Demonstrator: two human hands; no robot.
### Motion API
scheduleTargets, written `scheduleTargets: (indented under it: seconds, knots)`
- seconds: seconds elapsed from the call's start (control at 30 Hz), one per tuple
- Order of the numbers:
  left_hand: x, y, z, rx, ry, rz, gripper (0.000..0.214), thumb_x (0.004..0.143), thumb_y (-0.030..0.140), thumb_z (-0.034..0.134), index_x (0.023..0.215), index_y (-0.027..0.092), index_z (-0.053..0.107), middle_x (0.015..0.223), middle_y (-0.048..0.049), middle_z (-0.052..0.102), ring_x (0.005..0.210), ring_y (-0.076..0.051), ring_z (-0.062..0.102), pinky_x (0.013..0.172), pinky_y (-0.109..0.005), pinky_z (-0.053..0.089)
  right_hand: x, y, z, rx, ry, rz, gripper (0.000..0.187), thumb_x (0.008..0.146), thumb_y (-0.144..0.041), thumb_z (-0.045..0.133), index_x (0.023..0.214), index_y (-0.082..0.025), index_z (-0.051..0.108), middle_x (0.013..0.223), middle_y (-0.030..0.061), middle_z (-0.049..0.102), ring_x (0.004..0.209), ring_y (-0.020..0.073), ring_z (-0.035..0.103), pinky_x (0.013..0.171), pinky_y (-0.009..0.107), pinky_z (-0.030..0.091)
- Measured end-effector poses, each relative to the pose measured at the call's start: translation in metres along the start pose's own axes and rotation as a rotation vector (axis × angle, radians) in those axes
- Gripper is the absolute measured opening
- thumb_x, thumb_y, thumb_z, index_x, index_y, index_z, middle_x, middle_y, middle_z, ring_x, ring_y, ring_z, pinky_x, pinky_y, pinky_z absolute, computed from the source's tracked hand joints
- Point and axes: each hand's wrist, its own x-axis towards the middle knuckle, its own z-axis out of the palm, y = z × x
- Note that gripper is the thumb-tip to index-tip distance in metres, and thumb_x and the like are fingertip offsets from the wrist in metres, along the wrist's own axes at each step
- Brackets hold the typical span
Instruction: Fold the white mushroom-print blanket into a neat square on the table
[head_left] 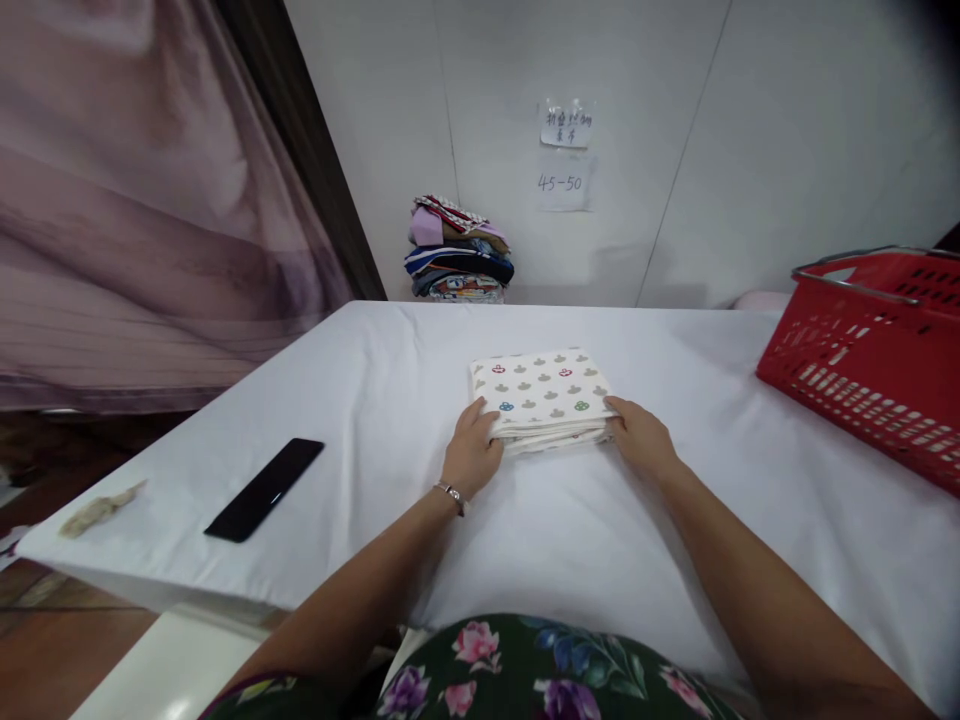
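Note:
A folded white cloth (541, 388) with small grey, red, blue and green printed shapes lies in a layered rectangle on the white-covered table (405, 400). At its near left corner, my left hand (472, 450) grips the layers, thumb and fingers closed on the edge; a bracelet circles that wrist. My right hand (642, 436) pinches the near right corner in the same way. The folded edges show between the two hands, facing me. Fingertips under the cloth are hidden.
A black phone (265, 490) and a small beige crumpled item (97, 512) lie on the left. At the right stands a red plastic basket (870, 350). Behind the table's far edge rises a stack of folded fabrics (459, 250) against the wall. A pink curtain (150, 200) hangs at left.

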Motion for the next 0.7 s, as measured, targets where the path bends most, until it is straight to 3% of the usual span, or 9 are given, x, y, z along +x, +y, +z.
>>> scheduleTargets:
  seconds: [0.13,0.3,0.57,0.7]
  knots:
    - [0.004,0.003,0.004,0.033,0.020,-0.026,0.039,0.076,0.028,0.053,0.115,0.023,0.054,0.142,-0.0037,0.033,0.130,-0.023,0.030,0.103,-0.039,0.037,-0.001,-0.007,0.001,-0.015,-0.002,0.008,0.047,0.083,-0.030,0.037,0.129,-0.026,0.045,0.120,0.0056,0.057,0.104,0.0240,0.054,0.082,0.034,0.043]
    - [0.006,0.000,0.002,0.073,0.067,0.022,0.041,0.072,0.011,0.047,0.110,0.021,0.056,0.139,-0.0041,0.038,0.128,-0.019,0.034,0.104,-0.034,0.037,-0.001,-0.006,-0.001,-0.002,0.003,0.024,0.044,0.084,-0.030,0.036,0.126,-0.027,0.048,0.120,0.0048,0.057,0.104,0.0238,0.054,0.082,0.034,0.043]
    - [-0.002,-0.007,0.003,0.043,0.065,-0.005,0.042,0.075,0.008,0.042,0.110,0.025,0.058,0.136,0.0002,0.043,0.123,-0.019,0.041,0.100,-0.036,0.041,0.001,0.002,0.004,-0.015,0.016,0.008,0.043,0.085,-0.025,0.034,0.126,-0.026,0.050,0.113,0.0036,0.061,0.100,0.0221,0.056,0.081,0.032,0.043]
    - [0.001,-0.016,0.007,0.070,0.134,0.129,0.041,0.073,0.006,0.044,0.105,0.024,0.062,0.133,-0.0016,0.047,0.125,-0.022,0.038,0.102,-0.041,0.039,0.001,0.006,0.006,-0.025,0.029,0.005,0.043,0.086,-0.023,0.032,0.125,-0.025,0.051,0.114,0.0032,0.061,0.101,0.0211,0.056,0.081,0.032,0.044]
